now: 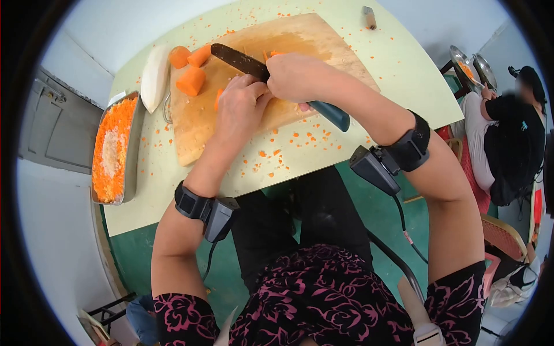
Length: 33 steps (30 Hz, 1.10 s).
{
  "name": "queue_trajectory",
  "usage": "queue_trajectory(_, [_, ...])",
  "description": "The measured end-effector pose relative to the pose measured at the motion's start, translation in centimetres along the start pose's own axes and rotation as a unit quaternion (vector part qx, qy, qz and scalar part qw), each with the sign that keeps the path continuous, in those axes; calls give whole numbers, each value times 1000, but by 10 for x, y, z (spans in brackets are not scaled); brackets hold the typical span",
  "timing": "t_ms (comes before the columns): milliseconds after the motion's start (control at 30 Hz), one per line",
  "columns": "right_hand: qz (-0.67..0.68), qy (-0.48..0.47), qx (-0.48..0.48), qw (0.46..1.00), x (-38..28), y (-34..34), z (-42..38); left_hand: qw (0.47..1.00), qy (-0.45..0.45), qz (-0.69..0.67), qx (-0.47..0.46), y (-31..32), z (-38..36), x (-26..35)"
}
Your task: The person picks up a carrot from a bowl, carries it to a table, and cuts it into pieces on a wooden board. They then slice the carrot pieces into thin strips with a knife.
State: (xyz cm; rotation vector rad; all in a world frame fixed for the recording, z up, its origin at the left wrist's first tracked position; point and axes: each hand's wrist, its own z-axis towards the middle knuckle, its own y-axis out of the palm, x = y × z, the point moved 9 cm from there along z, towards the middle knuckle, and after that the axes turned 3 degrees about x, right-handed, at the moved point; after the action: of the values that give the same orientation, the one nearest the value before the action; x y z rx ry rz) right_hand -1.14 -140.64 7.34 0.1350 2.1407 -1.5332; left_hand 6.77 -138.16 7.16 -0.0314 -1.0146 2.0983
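Note:
On the wooden cutting board (193,135), my right hand (294,78) is closed around a knife with a dark blade (239,59) and a blue-green handle. My left hand (239,104) is bent beside the blade, its fingertips close to my right hand. A bit of orange carrot (219,100) shows at the left edge of my left hand; what lies under its fingers is hidden. Thick carrot pieces (191,81) rest at the board's upper left. Orange shreds peek out above my right hand.
A white radish (155,78) lies left of the board. Beside it, a metal tray (134,153) holds chopped carrot and something whitish. Orange bits dot the table (404,75). A small brown-grey object (369,18) sits at the back. A seated person (511,132) is at far right, near metal bowls.

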Motion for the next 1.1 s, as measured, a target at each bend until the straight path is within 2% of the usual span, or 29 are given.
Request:
queue_trajectory(167, [-7, -18, 39, 999, 3, -3, 0, 1000, 18, -16, 15, -2, -1, 0])
queue_trajectory(267, [5, 33, -2, 999, 16, -13, -9, 999, 14, -24, 17, -2, -1, 0])
queue_trajectory(467, [131, 49, 67, 988, 43, -31, -16, 999, -13, -35, 14, -3, 0, -2])
queue_trajectory(567, [104, 51, 92, 989, 33, -41, -30, 999, 0, -32, 22, -5, -1, 0])
queue_trajectory(667, [121, 30, 79, 989, 24, -35, -37, 1000, 7, -23, 17, -3, 0, 2])
queue_trajectory(833, [56, 14, 81, 995, 17, -24, -35, 999, 13, -28, 25, -5, 1, 4])
queue_trajectory(933, [35, 18, 88, 995, 17, -23, -32, 999, -1, -41, 31, -7, 0, 0])
queue_trajectory(1033, [23, -7, 70, 997, 15, -17, -28, 996, -59, -66, 16, -3, -2, -14])
queue_trajectory(1100, [8, -6, 58, 998, 17, -14, -25, 997, -44, -56, 29, -4, -2, -12])
